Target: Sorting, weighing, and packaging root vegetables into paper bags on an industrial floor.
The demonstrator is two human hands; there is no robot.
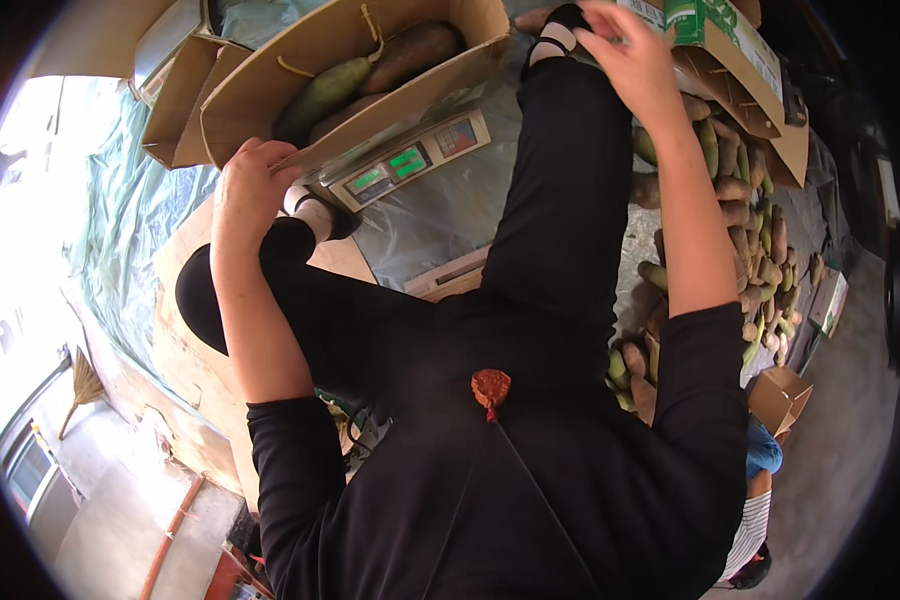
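At the upper left, my left hand (248,185) grips the near left corner of a long cardboard box (410,115), its fingers closed on the edge. Inside the box lie large, long radish-like roots, one green (332,92) and one dark reddish brown (415,55). A scale (407,163) with lit green digits sits under the box. My right hand (625,45) is raised beside my right shoe (560,38) at the top, fingers apart, with nothing visible in it. Part of a reddish root (532,20) shows left of that shoe.
Many green and brown roots (735,215) lie spread on the right. A green and white carton (735,60) stands at the upper right, and a smaller open box (778,400) lies lower right near another person (755,500). Clear plastic sheeting (130,200) and a broom (83,385) are on the left.
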